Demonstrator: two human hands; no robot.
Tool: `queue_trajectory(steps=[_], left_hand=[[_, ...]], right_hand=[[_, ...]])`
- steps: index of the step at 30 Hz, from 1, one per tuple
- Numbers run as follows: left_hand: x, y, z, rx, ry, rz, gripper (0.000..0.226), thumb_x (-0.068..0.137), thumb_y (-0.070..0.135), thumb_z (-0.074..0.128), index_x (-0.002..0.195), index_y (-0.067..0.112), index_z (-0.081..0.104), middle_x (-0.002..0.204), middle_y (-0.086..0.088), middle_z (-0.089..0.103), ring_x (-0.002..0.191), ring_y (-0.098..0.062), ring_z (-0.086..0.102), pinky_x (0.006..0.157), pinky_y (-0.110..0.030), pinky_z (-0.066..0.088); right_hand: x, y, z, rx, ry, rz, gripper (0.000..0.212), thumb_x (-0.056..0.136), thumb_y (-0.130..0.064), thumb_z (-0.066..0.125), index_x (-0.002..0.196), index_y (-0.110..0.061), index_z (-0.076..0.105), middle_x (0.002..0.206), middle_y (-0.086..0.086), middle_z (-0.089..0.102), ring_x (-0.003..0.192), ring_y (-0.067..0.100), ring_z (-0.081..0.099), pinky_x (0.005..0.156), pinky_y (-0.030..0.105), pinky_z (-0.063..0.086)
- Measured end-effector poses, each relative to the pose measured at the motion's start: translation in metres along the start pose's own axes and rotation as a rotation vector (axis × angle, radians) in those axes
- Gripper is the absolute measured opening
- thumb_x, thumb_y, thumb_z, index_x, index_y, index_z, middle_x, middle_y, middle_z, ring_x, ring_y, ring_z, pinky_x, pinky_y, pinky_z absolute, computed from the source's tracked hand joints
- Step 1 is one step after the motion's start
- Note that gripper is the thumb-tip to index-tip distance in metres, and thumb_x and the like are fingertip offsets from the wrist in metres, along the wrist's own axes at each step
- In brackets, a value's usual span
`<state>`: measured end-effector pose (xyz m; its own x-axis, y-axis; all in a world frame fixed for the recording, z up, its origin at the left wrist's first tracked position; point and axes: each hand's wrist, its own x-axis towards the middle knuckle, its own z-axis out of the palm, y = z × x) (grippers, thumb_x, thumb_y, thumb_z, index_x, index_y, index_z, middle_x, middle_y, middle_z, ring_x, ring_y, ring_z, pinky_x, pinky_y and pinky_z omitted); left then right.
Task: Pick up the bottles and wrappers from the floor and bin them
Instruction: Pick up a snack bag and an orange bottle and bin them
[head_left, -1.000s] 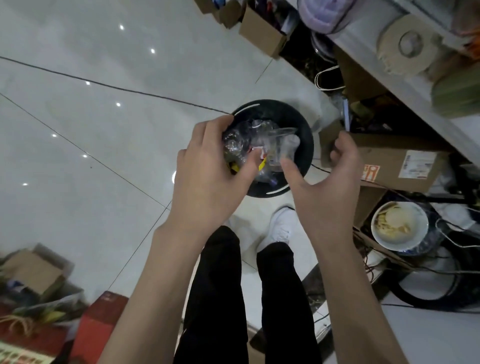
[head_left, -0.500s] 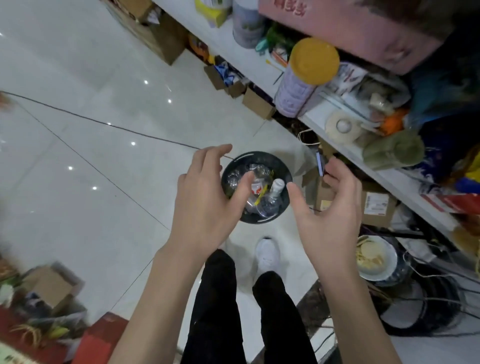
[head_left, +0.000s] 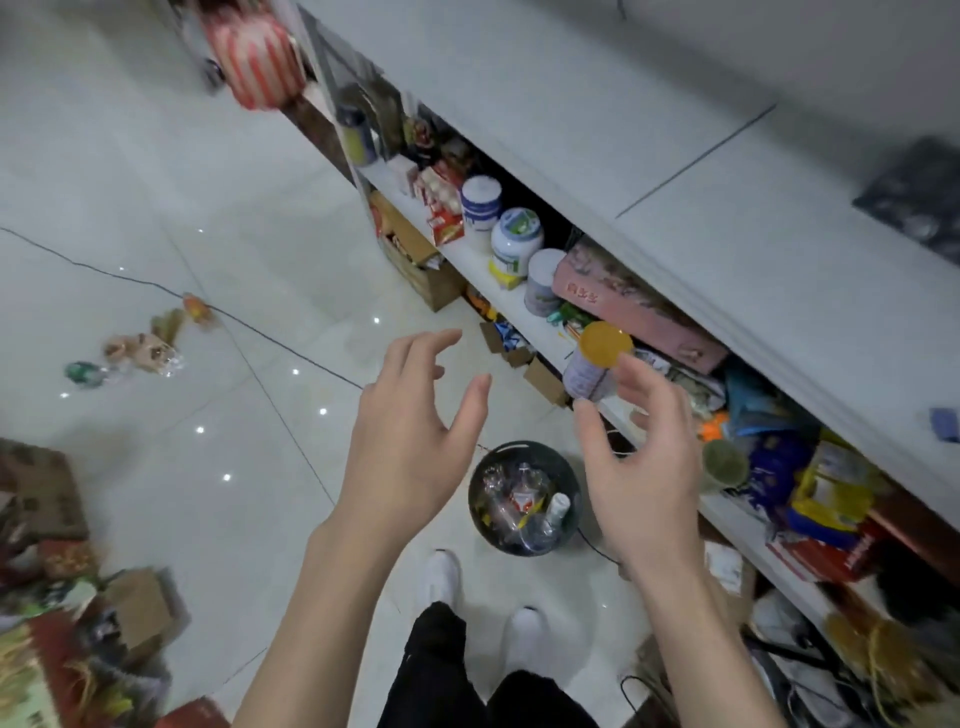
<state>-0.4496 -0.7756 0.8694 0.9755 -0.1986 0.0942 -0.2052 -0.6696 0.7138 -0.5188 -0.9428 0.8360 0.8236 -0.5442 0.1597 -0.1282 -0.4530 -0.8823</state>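
Observation:
A round black bin (head_left: 478, 512) stands on the white tiled floor in front of my feet, holding clear plastic bottles (head_left: 524, 512) and wrappers. My left hand (head_left: 410, 441) hovers above and left of the bin, fingers relaxed, holding nothing. My right hand (head_left: 641, 457) hovers above and right of it, also empty with loosely spread fingers. Far to the left on the floor lies a scatter of litter: a green-capped bottle (head_left: 85, 373), crumpled tan wrappers (head_left: 143, 348) and an orange wrapper (head_left: 195, 306).
A long white shelf unit (head_left: 571, 364) packed with tins, jars and packets runs along the right. Cardboard boxes (head_left: 426, 270) sit under it. More boxes and clutter (head_left: 62, 597) fill the lower left. A thin cable (head_left: 270, 338) crosses the floor.
My hands have let go of the bottles into the bin and risen away from it. My head has lifted, bringing the shelf and the litter on the left into view.

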Motion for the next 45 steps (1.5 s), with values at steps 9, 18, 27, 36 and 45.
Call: queue_trajectory(steps=[9, 18, 27, 36, 45], left_hand=[[-0.076, 0.019, -0.079, -0.014, 0.18, -0.045, 0.044, 0.095, 0.051, 0.054, 0.135, 0.033, 0.05, 0.131, 0.018, 0.051, 0.113, -0.002, 0.055, 0.088, -0.039, 0.053], [-0.131, -0.051, -0.131, -0.016, 0.304, -0.212, 0.044, 0.094, 0.052, 0.056, 0.134, 0.035, 0.049, 0.129, 0.022, 0.048, 0.114, 0.001, 0.054, 0.094, -0.033, 0.049], [-0.14, -0.165, -0.229, -0.006, 0.453, -0.399, 0.046, 0.094, 0.054, 0.054, 0.135, 0.036, 0.048, 0.13, 0.023, 0.046, 0.115, 0.002, 0.052, 0.096, -0.032, 0.048], [-0.132, -0.277, -0.333, 0.007, 0.559, -0.532, 0.047, 0.093, 0.053, 0.054, 0.136, 0.033, 0.049, 0.127, 0.022, 0.044, 0.112, -0.001, 0.052, 0.09, -0.039, 0.054], [-0.065, -0.341, -0.376, -0.005, 0.541, -0.593, 0.049, 0.094, 0.054, 0.054, 0.139, 0.036, 0.045, 0.126, 0.026, 0.04, 0.114, 0.0, 0.051, 0.09, -0.038, 0.054]], right_hand=[[-0.032, -0.06, -0.021, 0.12, -0.185, -0.168, 0.042, 0.094, -0.021, 0.073, 0.131, -0.028, 0.055, 0.124, -0.012, 0.058, 0.12, 0.002, 0.056, 0.098, 0.006, 0.039], [-0.065, -0.092, 0.037, 0.088, -0.47, -0.196, 0.049, 0.092, -0.037, 0.071, 0.137, -0.032, 0.054, 0.129, -0.016, 0.055, 0.124, -0.003, 0.051, 0.103, 0.024, 0.042], [-0.084, -0.17, 0.181, 0.058, -0.672, -0.272, 0.049, 0.093, -0.032, 0.071, 0.139, -0.028, 0.053, 0.128, -0.018, 0.055, 0.12, -0.008, 0.05, 0.097, 0.004, 0.037], [-0.104, -0.244, 0.322, 0.03, -0.793, -0.31, 0.048, 0.094, -0.033, 0.071, 0.137, -0.035, 0.051, 0.126, -0.023, 0.051, 0.118, -0.015, 0.046, 0.091, 0.001, 0.035], [-0.064, -0.266, 0.417, 0.014, -0.79, -0.28, 0.046, 0.093, -0.03, 0.072, 0.136, -0.029, 0.055, 0.127, -0.016, 0.055, 0.119, -0.004, 0.052, 0.1, 0.015, 0.04]])
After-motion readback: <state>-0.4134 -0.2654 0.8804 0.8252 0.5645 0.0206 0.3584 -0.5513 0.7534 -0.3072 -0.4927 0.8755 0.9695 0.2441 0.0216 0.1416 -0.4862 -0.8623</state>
